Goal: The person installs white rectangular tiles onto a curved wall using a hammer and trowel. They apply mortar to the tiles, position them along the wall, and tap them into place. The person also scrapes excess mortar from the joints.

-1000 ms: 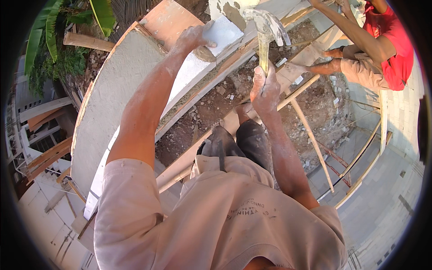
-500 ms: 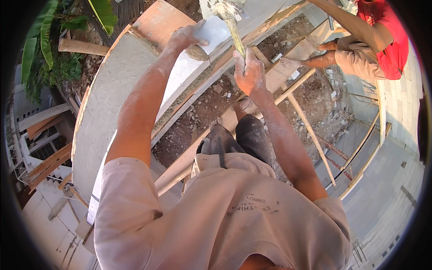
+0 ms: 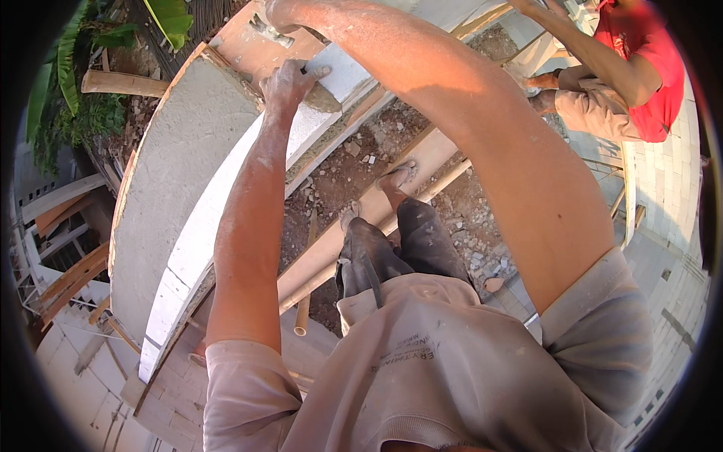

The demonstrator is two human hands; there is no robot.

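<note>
My left hand (image 3: 290,83) grips the edge of a white block (image 3: 339,68), with a grey mortar-smeared lump (image 3: 322,103) just beneath it. My right hand (image 3: 279,13) reaches across to the top edge, its fingers curled on the hammer (image 3: 273,34), whose handle is mostly hidden, above a pinkish board (image 3: 245,49). A long white strip (image 3: 192,241) runs along the curved, grey rendered surface (image 3: 169,143) to my left.
A co-worker in red (image 3: 651,83) is at the upper right. My feet are on a plank (image 3: 376,203) above rubble (image 3: 354,151), alongside poles (image 3: 307,301). Banana leaves (image 3: 166,19) and loose timber (image 3: 75,275) lie at left.
My right arm has swung forward and left with the hammer, now stretching over the view. My left hand stays on the block, appearing slightly lower and left in the picture.
</note>
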